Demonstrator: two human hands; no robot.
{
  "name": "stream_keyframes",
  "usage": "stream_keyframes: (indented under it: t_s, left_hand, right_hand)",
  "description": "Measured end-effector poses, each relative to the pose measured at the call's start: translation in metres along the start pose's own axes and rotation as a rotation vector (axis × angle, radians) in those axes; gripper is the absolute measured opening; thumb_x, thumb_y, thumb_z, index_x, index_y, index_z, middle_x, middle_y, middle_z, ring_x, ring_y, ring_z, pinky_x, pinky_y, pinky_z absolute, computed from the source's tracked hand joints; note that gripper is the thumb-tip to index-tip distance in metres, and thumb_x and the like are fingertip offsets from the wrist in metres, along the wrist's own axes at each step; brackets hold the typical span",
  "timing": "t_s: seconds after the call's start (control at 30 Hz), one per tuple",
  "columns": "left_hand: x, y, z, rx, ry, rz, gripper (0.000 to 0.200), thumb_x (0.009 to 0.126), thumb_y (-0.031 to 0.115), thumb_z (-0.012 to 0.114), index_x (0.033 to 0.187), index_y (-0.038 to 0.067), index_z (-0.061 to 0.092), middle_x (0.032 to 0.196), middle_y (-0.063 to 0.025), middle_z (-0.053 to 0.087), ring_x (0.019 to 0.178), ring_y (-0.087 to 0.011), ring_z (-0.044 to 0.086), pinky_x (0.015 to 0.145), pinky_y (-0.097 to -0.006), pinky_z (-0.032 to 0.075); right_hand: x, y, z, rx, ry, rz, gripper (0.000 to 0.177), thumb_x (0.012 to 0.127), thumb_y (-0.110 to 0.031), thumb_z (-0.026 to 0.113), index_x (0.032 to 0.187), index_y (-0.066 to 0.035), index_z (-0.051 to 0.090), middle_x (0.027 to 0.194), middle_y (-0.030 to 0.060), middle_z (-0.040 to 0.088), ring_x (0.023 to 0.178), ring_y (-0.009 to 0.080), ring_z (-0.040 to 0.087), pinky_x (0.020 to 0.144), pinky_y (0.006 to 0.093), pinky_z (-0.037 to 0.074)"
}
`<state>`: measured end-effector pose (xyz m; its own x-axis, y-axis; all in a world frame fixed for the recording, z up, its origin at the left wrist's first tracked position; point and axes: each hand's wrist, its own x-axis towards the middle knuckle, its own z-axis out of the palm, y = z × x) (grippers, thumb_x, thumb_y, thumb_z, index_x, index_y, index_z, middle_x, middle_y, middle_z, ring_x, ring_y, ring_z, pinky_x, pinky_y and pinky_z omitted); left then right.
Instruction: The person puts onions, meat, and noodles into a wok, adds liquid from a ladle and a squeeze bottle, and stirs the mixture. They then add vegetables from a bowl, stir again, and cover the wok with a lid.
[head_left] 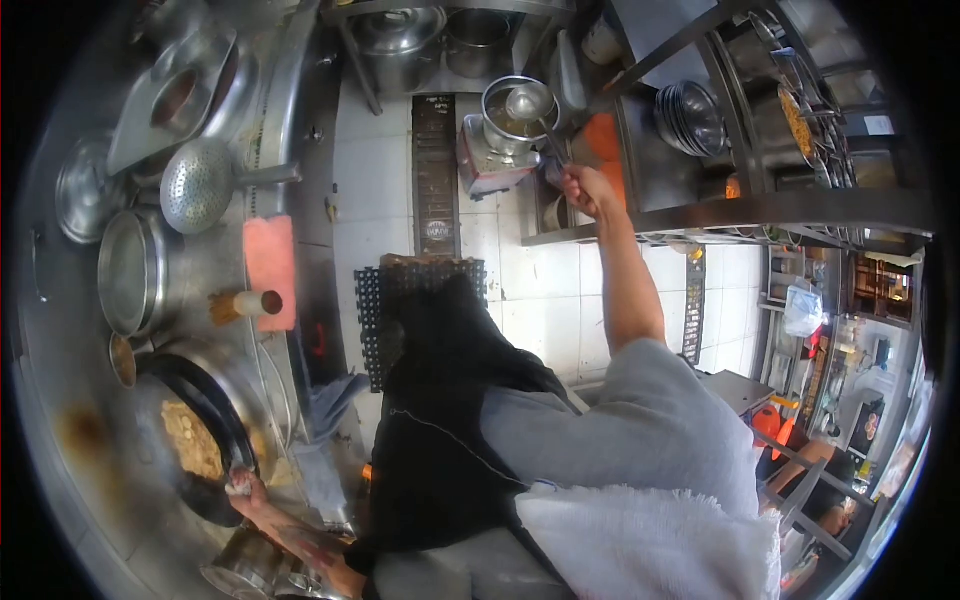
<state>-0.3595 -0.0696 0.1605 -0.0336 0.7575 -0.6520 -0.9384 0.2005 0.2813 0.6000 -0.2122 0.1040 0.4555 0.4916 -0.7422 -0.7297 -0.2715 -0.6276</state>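
My right hand (592, 192) is stretched out, fingers wrapped round the handle of a metal ladle (530, 101). The ladle's bowl is over the mouth of a steel pot (497, 140), which holds liquid. That pot stands on a box-like base (478, 178) near the floor. On the stove side, my left hand (243, 487) is closed at the rim of a black wok (215, 398), with a whitish bit, maybe cloth, under the fingers. Inside the wok lies a flat layer of brownish-yellow food (192, 440).
A perforated skimmer (198, 186), a brush (245, 306), a pink cloth (268, 262) and metal pans (133, 272) lie along the counter. Right of the pot, a steel shelf (700, 212) holds stacked bowls (692, 118). A black mat (375, 320) covers part of the tiled floor. Another person's arm (800, 465) shows at lower right.
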Motion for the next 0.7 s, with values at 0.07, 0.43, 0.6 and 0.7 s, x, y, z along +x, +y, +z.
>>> stream_keyframes:
  t_s: [0.07,0.43,0.6,0.7]
  left_hand:
    - [0.006,-0.002,-0.006,0.026,-0.006,0.032,0.021,0.092,0.02,0.041,0.091,0.0,0.046,0.078,-0.0088,0.046,0.067,-0.0203,0.047,0.06,-0.0331,0.041]
    - [-0.031,-0.054,0.02,0.042,0.201,0.341,0.034,0.093,0.033,0.044,0.11,0.005,0.049,0.095,-0.014,0.057,0.078,-0.0269,0.057,0.063,-0.0337,0.05]
    - [-0.089,-0.104,0.026,0.031,0.038,0.32,0.033,0.095,0.028,0.043,0.108,0.001,0.055,0.091,-0.0157,0.062,0.069,-0.0238,0.058,0.059,-0.0325,0.049]
    - [-0.122,-0.134,0.037,-0.028,0.083,0.302,0.04,0.094,0.029,0.041,0.117,0.001,0.054,0.092,-0.0167,0.063,0.069,-0.0232,0.057,0.058,-0.0301,0.047]
  right_hand:
    - [-0.034,-0.005,-0.001,-0.024,-0.044,0.018,0.011,0.096,-0.012,0.055,0.088,-0.006,0.054,0.065,-0.0007,0.051,0.045,0.0052,0.041,0.037,0.0196,0.031]
    - [-0.216,-0.011,0.175,-0.369,-0.58,0.171,0.035,0.098,-0.016,0.054,0.131,-0.004,0.053,0.069,-0.0007,0.048,0.04,0.0008,0.031,0.031,0.0171,0.019]
    - [-0.205,0.094,0.321,-0.27,-1.05,0.64,0.046,0.1,-0.018,0.051,0.142,-0.003,0.04,0.071,-0.0028,0.041,0.043,-0.0003,0.03,0.031,0.0143,0.017]
    - [-0.226,0.143,0.414,-0.52,-1.215,0.607,0.036,0.099,-0.02,0.054,0.131,-0.004,0.047,0.072,-0.0035,0.044,0.044,0.0005,0.032,0.032,0.0151,0.021]
